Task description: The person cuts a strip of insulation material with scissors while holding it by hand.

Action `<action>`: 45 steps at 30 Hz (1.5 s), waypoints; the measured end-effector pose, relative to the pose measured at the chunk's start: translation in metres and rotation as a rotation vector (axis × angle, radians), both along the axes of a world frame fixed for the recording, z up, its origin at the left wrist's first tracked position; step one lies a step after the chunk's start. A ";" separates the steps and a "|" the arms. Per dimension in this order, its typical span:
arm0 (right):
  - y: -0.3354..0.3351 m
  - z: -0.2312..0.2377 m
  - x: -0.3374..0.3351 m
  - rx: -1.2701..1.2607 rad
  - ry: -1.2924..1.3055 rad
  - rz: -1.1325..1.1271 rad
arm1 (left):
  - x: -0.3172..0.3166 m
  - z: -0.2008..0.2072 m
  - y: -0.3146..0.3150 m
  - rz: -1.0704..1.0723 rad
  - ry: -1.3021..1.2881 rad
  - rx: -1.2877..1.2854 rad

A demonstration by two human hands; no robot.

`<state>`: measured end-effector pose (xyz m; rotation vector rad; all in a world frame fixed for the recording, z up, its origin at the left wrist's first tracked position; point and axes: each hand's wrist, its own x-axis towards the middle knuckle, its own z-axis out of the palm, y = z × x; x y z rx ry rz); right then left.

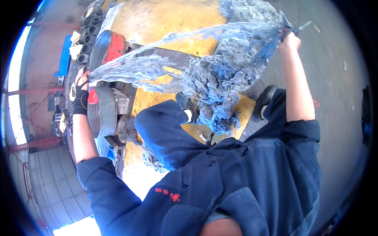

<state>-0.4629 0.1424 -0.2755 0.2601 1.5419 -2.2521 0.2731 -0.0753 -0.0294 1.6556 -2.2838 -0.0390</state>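
My left hand (81, 80), with a black wrap at the wrist, is closed on one end of a stretched length of grey-blue tangled yarn (134, 70). The yarn runs across to my right hand (290, 41), raised at the upper right and closed on the other end. A thin pointed tool (304, 26), its exact kind unclear, sticks out from that fist. Below the stretched length, a big heap of the same tangled yarn (224, 74) lies between and beyond my feet. Motion blurs parts of the yarn.
Yellow boards (161, 19) cover part of the grey floor (334, 118). At the left stand a round metal drum (103, 110) and a red-marked drum (115, 47). Several dark pipe-like cylinders (89, 39) line up behind them. My shoes (264, 103) flank the heap.
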 end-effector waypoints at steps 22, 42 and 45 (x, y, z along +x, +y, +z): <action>-0.020 -0.075 -0.088 -0.143 -0.107 0.606 | 0.222 0.034 0.226 0.870 1.074 -0.139; 0.016 0.064 0.110 -0.113 0.478 1.331 | -0.230 -0.126 0.165 -0.201 0.637 0.425; 0.015 0.068 0.129 -0.063 0.557 1.475 | -0.365 -0.128 0.189 -0.456 0.569 0.552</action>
